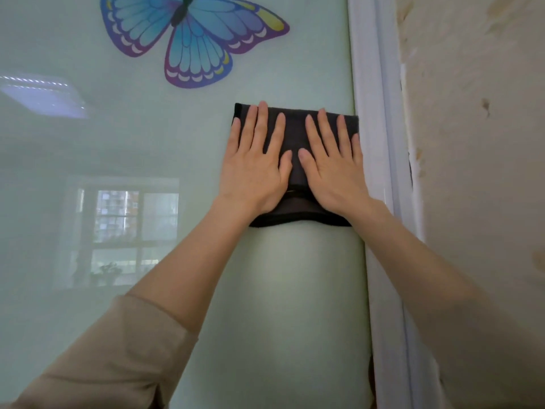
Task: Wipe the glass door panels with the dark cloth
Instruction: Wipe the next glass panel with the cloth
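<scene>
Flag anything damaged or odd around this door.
The wall right of the white door frame looks damaged: blotchy, flaking surface and a ragged dark gap along the frame. The dark cloth sits flat on the glass.

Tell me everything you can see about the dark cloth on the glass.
The dark cloth is a charcoal, soft-looking fabric folded into a rough rectangle, with a stitched hem along its lower edge. It lies flat against the glass panel, below the butterfly sticker, its right edge reaching the white door frame. The left hand and right hand press on it side by side, fingers straight.
</scene>
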